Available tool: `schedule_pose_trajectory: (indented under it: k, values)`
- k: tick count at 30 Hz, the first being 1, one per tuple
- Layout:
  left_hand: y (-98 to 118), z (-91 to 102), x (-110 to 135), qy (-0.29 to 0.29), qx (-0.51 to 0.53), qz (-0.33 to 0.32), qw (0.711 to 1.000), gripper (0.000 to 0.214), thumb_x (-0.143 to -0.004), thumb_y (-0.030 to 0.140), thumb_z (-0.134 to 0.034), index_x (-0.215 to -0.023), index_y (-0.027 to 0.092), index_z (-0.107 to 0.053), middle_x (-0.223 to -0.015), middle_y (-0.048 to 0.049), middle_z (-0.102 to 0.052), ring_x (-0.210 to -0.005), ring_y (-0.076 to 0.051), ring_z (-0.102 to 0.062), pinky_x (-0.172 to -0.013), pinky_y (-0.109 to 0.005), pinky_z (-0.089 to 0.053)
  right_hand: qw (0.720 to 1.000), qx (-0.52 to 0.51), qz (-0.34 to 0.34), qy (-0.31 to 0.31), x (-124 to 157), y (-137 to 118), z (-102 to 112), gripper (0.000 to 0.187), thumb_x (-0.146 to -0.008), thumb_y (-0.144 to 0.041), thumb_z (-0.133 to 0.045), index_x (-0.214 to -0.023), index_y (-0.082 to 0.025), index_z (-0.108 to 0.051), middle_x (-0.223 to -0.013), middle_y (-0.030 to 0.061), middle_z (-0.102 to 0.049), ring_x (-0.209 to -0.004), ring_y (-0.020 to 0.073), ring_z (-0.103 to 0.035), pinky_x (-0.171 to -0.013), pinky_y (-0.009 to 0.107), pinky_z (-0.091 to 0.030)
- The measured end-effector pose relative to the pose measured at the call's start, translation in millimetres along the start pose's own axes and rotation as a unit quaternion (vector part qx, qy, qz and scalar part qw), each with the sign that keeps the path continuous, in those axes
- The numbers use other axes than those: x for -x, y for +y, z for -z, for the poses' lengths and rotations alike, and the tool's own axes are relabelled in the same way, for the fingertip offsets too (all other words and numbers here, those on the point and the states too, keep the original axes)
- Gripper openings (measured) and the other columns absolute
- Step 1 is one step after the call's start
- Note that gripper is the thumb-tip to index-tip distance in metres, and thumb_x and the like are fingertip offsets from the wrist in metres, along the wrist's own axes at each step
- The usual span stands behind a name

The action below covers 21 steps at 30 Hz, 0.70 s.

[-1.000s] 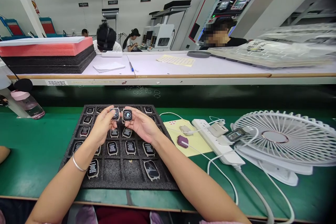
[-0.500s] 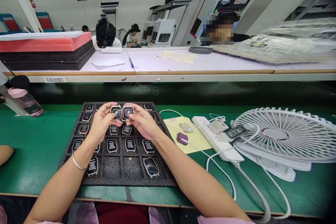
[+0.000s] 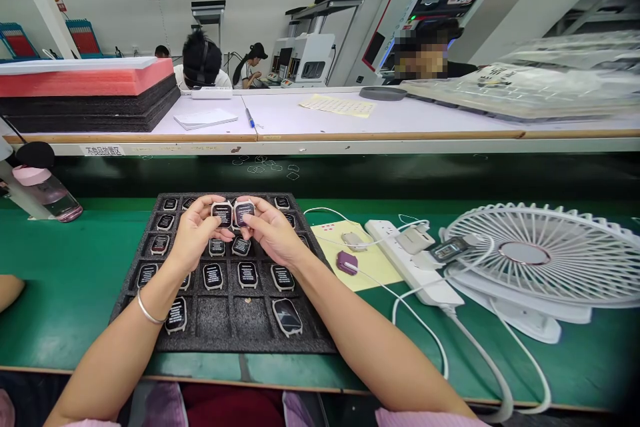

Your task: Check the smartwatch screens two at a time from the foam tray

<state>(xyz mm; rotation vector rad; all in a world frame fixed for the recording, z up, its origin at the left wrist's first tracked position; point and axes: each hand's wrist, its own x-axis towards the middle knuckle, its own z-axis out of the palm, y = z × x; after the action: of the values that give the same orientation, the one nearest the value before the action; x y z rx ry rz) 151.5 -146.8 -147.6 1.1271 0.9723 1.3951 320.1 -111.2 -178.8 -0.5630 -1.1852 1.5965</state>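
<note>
A black foam tray (image 3: 225,327) lies on the green bench in front of me, with several small square watch bodies in its pockets. My left hand (image 3: 193,237) pinches one watch body (image 3: 222,214) above the tray's far half. My right hand (image 3: 270,233) pinches a second watch body (image 3: 243,213) right beside it. Both screens face me and show white text on black. A silver bangle (image 3: 147,312) sits on my left wrist.
A white power strip (image 3: 400,260) with plugs and cables lies right of the tray beside a yellow sheet (image 3: 367,270) and a white fan (image 3: 535,260). A pink bottle (image 3: 47,193) stands at far left. Other people sit beyond the raised white shelf (image 3: 320,137).
Both watch screens changed from a lit picture to white text on black. My hands have kept their place over the tray; the camera has tilted up slightly.
</note>
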Motion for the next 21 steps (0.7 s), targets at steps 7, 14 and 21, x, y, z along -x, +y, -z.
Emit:
schedule_pose_trajectory:
  k: [7, 14, 21]
  values:
    - [0.5, -0.4, 0.4, -0.003, -0.003, -0.008, 1.0, 0.04, -0.067, 0.025, -0.072, -0.104, 0.017, -0.06, -0.085, 0.0021, -0.069, -0.053, -0.011, -0.069, -0.054, -0.025, -0.062, 1.0, 0.002, 0.003, -0.008, 1.5, -1.5, -1.5, 0.042, -0.071, -0.021, -0.082, -0.109, -0.022, -0.066, -0.087, -0.0024, -0.067, -0.059, 0.0101, -0.059, -0.058, 0.027, -0.047]
    - [1.7, -1.5, 0.1, 0.0, -0.013, -0.009, 1.0, 0.041, -0.068, 0.026, -0.073, -0.106, 0.017, -0.059, -0.087, 0.0012, -0.068, -0.053, -0.011, -0.069, -0.055, -0.026, -0.062, 1.0, 0.014, 0.003, -0.015, 2.6, -1.4, -2.7, 0.044, -0.073, -0.021, -0.08, -0.113, -0.023, -0.063, -0.088, -0.0016, -0.065, -0.062, 0.0117, -0.058, -0.061, 0.029, -0.049]
    - [0.9, -0.9, 0.4, -0.008, 0.0, -0.014, 1.0, 0.045, -0.065, 0.021, -0.069, -0.108, 0.018, -0.059, -0.097, -0.0003, -0.069, -0.057, -0.011, -0.07, -0.058, -0.027, -0.063, 1.0, 0.017, 0.004, -0.023, 2.8, -0.8, -1.3, 0.058, -0.071, -0.017, -0.079, -0.124, -0.027, -0.057, -0.094, -0.0017, -0.066, -0.064, 0.0117, -0.059, -0.063, 0.029, -0.051]
